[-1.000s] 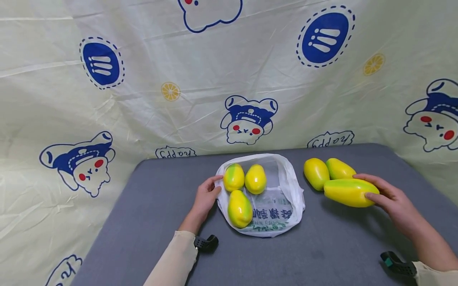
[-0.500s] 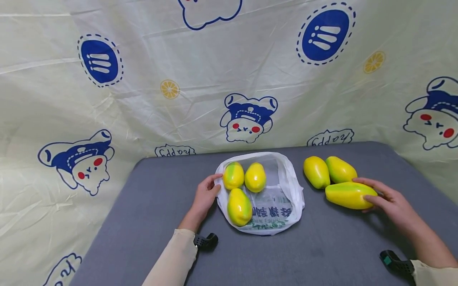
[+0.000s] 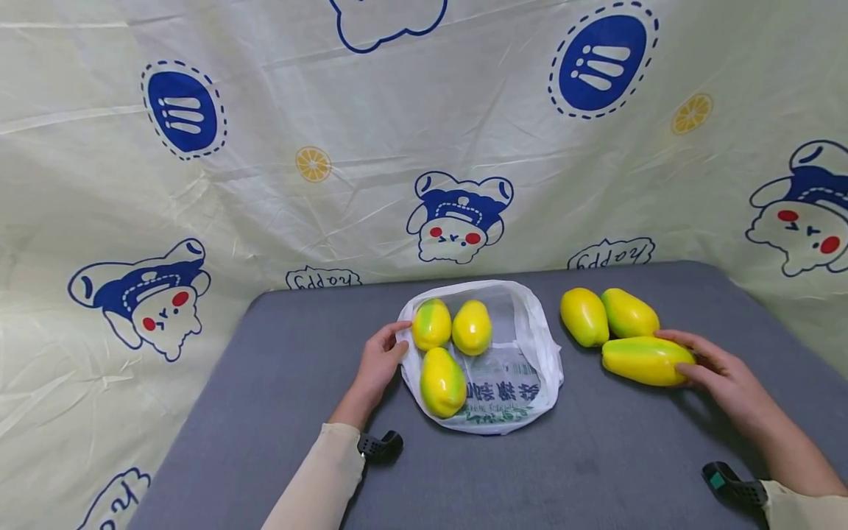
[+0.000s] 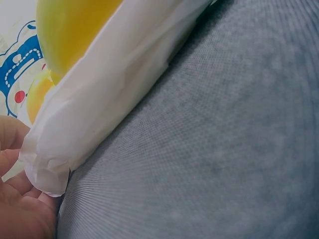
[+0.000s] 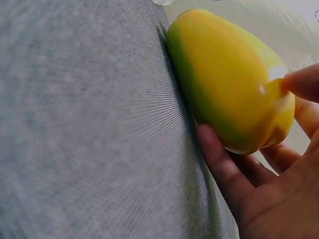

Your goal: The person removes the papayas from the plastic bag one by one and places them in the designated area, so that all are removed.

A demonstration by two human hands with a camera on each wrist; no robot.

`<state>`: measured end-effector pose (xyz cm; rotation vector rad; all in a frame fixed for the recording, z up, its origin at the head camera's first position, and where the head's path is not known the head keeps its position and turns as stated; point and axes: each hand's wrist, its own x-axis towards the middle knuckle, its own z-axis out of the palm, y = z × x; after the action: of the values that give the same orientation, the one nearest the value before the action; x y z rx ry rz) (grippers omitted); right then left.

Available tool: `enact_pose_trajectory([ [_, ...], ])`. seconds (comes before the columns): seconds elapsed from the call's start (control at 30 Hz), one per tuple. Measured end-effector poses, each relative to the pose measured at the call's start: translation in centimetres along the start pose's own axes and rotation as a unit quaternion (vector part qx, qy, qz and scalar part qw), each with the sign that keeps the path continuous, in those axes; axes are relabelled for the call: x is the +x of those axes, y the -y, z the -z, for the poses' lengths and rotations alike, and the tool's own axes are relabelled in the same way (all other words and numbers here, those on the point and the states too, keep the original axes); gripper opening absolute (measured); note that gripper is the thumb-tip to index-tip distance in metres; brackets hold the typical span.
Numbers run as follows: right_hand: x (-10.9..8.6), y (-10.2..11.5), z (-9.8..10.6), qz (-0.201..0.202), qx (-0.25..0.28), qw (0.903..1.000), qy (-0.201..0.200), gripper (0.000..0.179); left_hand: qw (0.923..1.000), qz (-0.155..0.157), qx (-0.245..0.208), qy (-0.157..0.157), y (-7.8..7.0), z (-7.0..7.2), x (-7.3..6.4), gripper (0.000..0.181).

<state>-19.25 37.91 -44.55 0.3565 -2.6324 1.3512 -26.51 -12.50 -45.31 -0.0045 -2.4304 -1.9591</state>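
A white plastic bag (image 3: 551, 368) lies with its mouth spread wide on the grey table. Inside it are three yellow-green papayas, among them a front papaya (image 3: 443, 383). My left hand (image 3: 379, 364) pinches the bag's left rim; the left wrist view shows fingers (image 4: 20, 184) at the gathered plastic (image 4: 75, 124). To the right of the bag, my right hand (image 3: 732, 379) holds the right end of a long papaya (image 3: 642, 361) lying sideways at the cloth. From the right wrist, that papaya (image 5: 224, 74) sits between the thumb and the fingers.
Just behind the held papaya are two more, a left papaya (image 3: 584, 318) and a right papaya (image 3: 629, 313), side by side. The grey table (image 3: 298, 383) ends at a printed cloth backdrop (image 3: 371, 221). Each wrist wears a black strap.
My right hand has lowered the long papaya slightly to the cloth, in front of the other two, and still holds it. The left hand stays at the bag's rim.
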Motion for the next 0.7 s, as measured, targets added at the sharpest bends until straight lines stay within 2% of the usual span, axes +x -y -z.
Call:
enact_pose_trajectory([
  [0.23,0.2,0.4,0.0,0.01,-0.067,0.9967,-0.045,0.041,1.0,-0.007,0.001,0.001,-0.1,0.0,0.1,0.035],
  [0.5,0.3,0.6,-0.1,0.021,-0.097,0.9932,-0.061,0.04,1.0,-0.004,0.003,-0.001,-0.1,0.0,0.0,0.035],
  [0.7,0.5,1.2,-0.3,0.051,-0.104,0.9882,-0.101,0.043,1.0,0.0,0.006,-0.001,0.1,0.0,0.0,0.034],
])
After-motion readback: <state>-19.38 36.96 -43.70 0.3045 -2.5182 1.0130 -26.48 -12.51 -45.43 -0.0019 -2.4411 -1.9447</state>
